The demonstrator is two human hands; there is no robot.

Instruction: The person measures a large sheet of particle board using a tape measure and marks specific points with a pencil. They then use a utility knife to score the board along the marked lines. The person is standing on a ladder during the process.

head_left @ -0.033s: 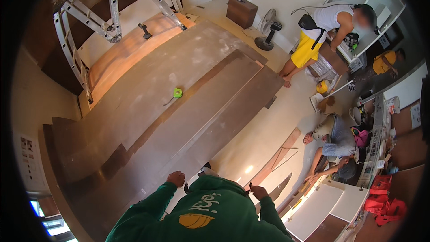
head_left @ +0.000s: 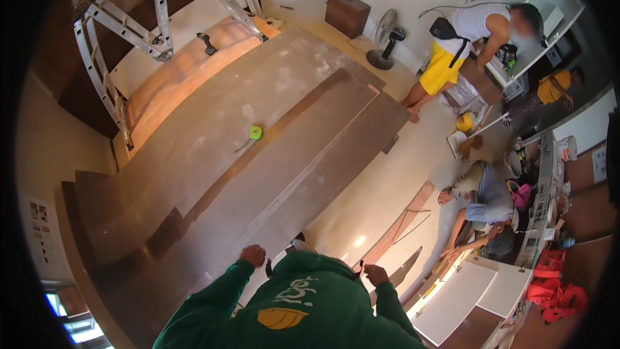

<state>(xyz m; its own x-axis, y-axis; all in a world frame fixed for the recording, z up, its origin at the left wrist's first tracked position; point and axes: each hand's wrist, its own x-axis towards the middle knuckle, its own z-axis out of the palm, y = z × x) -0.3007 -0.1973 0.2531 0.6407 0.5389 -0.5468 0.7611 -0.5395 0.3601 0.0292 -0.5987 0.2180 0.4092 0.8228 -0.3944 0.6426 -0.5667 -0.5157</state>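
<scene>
Little has moved, left hand [head_left: 252, 256] by brown panel [head_left: 278, 168], right hand [head_left: 376, 275] by black strap [head_left: 361, 266], fingers' state unclear

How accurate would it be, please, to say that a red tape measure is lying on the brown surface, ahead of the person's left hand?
Not quite: the tape measure is bright green, not red, as the head view shows. It does lie on the brown surface, ahead of the person's left hand.
</scene>
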